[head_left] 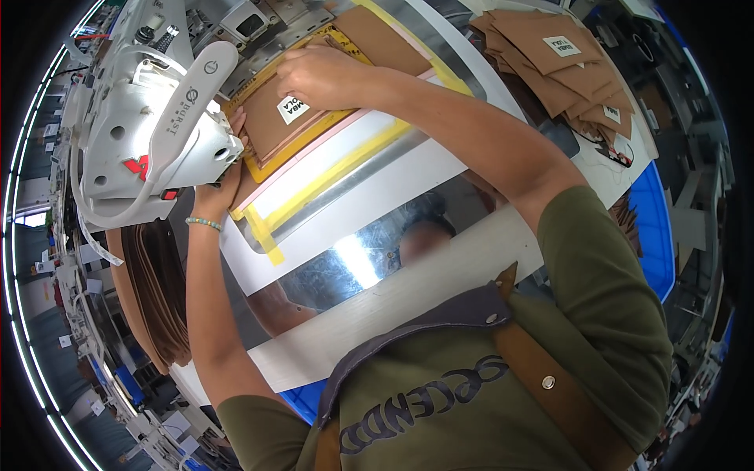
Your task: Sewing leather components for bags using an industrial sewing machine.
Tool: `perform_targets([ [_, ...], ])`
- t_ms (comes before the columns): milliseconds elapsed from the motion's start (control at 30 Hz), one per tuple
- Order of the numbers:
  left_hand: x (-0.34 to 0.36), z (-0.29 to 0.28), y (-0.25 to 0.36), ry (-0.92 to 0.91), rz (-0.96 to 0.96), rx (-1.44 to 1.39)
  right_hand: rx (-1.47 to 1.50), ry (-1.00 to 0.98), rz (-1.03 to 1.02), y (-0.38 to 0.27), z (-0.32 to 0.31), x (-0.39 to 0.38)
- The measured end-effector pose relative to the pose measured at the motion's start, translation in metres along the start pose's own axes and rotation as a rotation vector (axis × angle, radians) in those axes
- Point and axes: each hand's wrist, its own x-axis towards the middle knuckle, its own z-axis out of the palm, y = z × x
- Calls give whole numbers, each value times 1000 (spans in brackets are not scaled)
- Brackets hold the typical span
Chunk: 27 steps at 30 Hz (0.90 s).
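Observation:
A flat brown panel (271, 129) with a white label (294, 108) lies inside a yellow frame (271, 169) under the machine's side. Over the panel's far part is my right hand (318, 77), its fingers curled and pressed together; whatever they pinch is too small to make out. My left hand (222, 187) reaches in beside the sewing machine head (149, 149), which hides part of it. Its visible fingers are stretched out along the panel's left edge, touching there. A pink strip (302, 151) runs along the near side of the frame.
Yellow tape (330, 166) borders the white work plate around the frame. Brown labelled pieces (554, 59) are piled at the far right, near small scissors (616, 153). More brown pieces (153, 275) stand stacked at the left. A blue bin (658, 228) is below the table's right edge.

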Motion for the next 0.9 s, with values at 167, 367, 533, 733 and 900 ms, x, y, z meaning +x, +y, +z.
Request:
perform_targets([
  [167,-3,10,-3,56,-62,-113,-33,4,-20,-4,-1,-1],
  [367,5,20,-14,45,-128,-124,209,-14,-165,-20,14,-4],
  [533,-4,17,-35,-6,0,-474,218,-119,-252,-40,11,-5],
  [733,-4,9,-43,-71,-69,-654,150,-166,-269,-42,13,-2],
  [900,4,13,-26,15,-65,-673,192,-191,-214,-26,5,-5],
])
